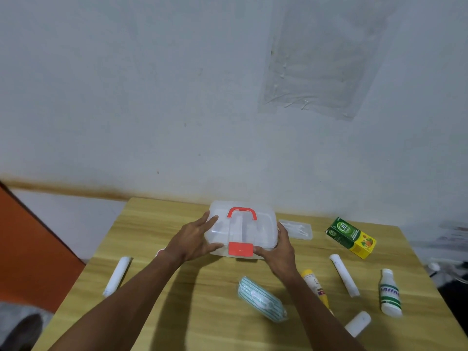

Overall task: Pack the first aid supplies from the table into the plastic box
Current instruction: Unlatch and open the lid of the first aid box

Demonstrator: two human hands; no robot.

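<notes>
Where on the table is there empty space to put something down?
Bare wood lies left of the box, behind the left roll, and in front between the two arms, left of the striped pack. The right side is crowded: carton, roll, white bottle, yellow tube.

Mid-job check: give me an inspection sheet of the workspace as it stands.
Surface: light wooden table, supplies scattered.
Job's things: clear plastic box with red handle and latch, lid on; green-yellow carton, white bottle, yellow tube, striped packet, white rolls outside.
Clutter: clear tray.
Hands: left hand, right hand grip the box's sides.
Cables: nothing seen.
Surroundings: grey wall.
</notes>
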